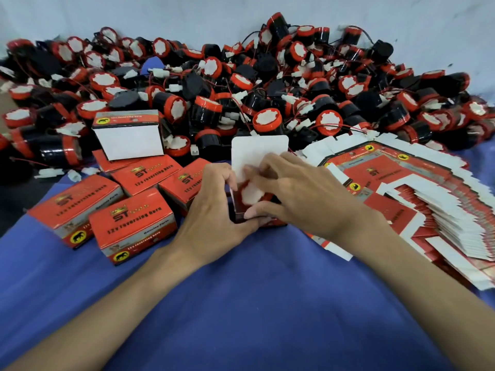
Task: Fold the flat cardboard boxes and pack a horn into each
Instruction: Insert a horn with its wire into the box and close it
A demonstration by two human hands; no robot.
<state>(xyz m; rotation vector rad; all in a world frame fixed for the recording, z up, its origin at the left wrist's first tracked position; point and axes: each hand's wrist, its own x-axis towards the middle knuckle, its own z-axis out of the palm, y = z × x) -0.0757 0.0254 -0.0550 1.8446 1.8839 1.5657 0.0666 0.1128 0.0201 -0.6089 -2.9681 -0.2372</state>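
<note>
Centre frame, on the blue desk (241, 295): one box (258, 152), flap stood upright for loading, gripped at its side by the left hand (211, 212); horn (251, 195) pinched and seated inside by the right hand (297, 194). Finished boxes (134, 223) lower left.

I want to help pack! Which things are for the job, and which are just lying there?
For the job:
- the open box, held by the left hand and right hand
- the horn inside it
- the pile of horns
- the flat boxes
- the closed boxes, already done

Just lying there:
- the blue cloth underneath
- the white backdrop behind
</note>
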